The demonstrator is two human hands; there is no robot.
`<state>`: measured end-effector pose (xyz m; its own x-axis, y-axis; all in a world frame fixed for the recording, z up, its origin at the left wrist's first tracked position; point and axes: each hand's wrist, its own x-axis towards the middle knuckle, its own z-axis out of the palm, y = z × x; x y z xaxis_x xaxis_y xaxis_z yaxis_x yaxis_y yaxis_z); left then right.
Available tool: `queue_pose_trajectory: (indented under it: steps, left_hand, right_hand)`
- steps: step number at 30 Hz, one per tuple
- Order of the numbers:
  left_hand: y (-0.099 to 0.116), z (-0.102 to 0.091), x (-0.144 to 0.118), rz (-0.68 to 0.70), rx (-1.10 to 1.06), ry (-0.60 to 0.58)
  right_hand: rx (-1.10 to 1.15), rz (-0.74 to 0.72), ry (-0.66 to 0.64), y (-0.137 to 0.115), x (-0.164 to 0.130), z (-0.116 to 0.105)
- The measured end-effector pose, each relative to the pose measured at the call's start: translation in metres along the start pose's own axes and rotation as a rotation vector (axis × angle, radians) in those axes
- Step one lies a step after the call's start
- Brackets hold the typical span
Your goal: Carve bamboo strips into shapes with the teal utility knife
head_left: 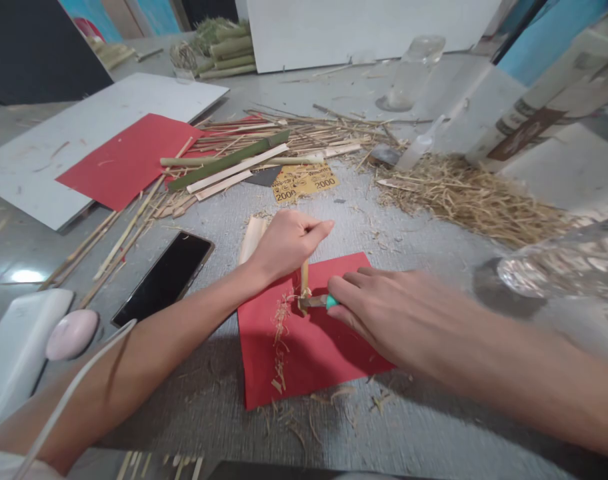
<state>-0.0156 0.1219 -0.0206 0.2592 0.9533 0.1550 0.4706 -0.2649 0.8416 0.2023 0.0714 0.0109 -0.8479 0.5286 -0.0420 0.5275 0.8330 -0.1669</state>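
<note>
Left hand (295, 241) is balled up, pinching a thin strip (305, 277). Strip's far end is lost in the fist, so exact finger placement: can't tell. Near end sticks out below that hand, over a red sheet (324, 363). Right hand (374, 301) is wrapped round a knife (316, 302), just right of the strip. Only the front of its teal handle shows, rest is under the fingers. Blade crosses the strip near its lower end, looks like contact, but curls blur the tip. Sheet's right corner is covered by the right hand and wrist.

Shavings (280, 327) run in a line on the sheet, below the left hand. A wood piece (253, 237) sits just left of that hand, partly behind the wrist. Phone (164, 277) is left of the left hand, screen dark, a white cable (79, 380) near its lower corner; the cable crosses the left forearm and leaves view.

Beyond the left hand: sandpaper (307, 181), "2000" readable, smaller print not, top edge under the stick pile (239, 160). Right of the right hand, a clear bottle (559, 260), cut off at the side, contents unclear.
</note>
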Motion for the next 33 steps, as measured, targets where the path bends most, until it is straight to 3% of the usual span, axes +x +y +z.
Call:
queue_pose_trajectory:
  steps: [6,14,21,29,33]
  left_hand:
    - [0.002,0.002,-0.001,0.002,0.048,0.023]
    - [0.002,0.002,-0.001,0.038,0.053,0.034]
    - [0.001,0.001,0.0,0.042,0.056,0.031]
    - [0.001,0.0,0.0,0.051,0.087,0.031]
    - [-0.001,-0.002,0.001,0.051,0.09,0.019]
  right_hand:
    - [0.023,0.066,-0.035,-0.003,-0.002,-0.002]
    - [0.046,-0.077,0.062,0.009,-0.007,0.013]
    - [0.082,-0.076,0.021,0.004,-0.006,0.006]
    - [-0.068,0.139,-0.086,-0.02,0.0,-0.007]
    - [-0.142,0.165,-0.029,-0.025,-0.001,-0.004]
